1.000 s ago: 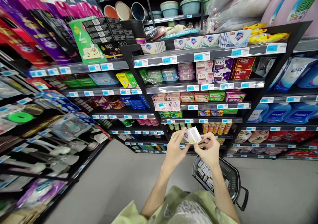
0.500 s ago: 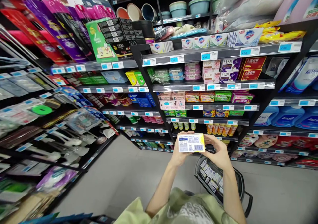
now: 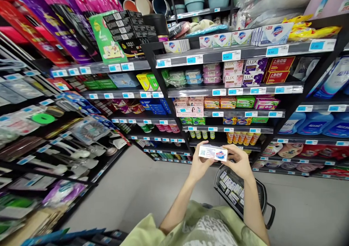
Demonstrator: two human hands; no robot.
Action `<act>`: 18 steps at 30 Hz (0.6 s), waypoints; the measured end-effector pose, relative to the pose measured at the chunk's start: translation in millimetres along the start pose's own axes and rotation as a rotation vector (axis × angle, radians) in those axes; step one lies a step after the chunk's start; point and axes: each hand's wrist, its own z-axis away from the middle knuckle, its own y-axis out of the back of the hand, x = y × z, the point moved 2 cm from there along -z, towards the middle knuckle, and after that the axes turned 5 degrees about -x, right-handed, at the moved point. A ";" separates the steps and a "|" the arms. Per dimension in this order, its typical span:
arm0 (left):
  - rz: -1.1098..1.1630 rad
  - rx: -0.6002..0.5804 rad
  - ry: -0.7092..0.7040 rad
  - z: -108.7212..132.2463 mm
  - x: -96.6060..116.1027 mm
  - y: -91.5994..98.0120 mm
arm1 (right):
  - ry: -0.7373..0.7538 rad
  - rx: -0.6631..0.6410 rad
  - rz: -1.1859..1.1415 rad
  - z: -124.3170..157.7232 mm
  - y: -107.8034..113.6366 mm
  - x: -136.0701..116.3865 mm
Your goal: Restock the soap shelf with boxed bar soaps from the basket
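Between my two hands is a small white soap box (image 3: 211, 153) with a blue and red logo near its right end. My left hand (image 3: 198, 165) grips its left end, thumb below and fingers behind. The right end is pinched by my right hand (image 3: 239, 161), with some fingers hidden behind the box. Below my right forearm, a black shopping basket (image 3: 262, 191) stands on the floor and holds several similar white soap boxes (image 3: 231, 185). More boxes with the same logo (image 3: 275, 34) line the top shelf in front of me.
A rack of soaps and cleaning goods (image 3: 229, 89) rises ahead, with blue detergent bottles (image 3: 315, 125) to its right. Kitchen tools (image 3: 73, 153) fill a rack on the left. Grey floor (image 3: 131, 187) lies between the racks and me.
The soap box has been turned in my hands: a printed side with a barcode faced me before, and a narrower side with the logo faces me now. Both hands still hold it.
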 end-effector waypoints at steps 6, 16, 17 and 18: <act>0.044 0.035 0.119 1.3 1.0 -4.2 | -0.137 0.056 -0.035 -0.8 -0.7 10.2; 0.285 0.083 0.133 2.8 7.3 12.5 | 0.054 0.047 0.051 -0.5 -17.4 -1.6; 0.283 0.118 0.123 1.6 5.3 13.8 | 0.095 0.051 0.033 -1.3 -19.5 -3.6; 0.274 0.153 0.117 0.7 2.7 15.2 | 0.131 0.053 0.008 -2.2 -21.1 -5.0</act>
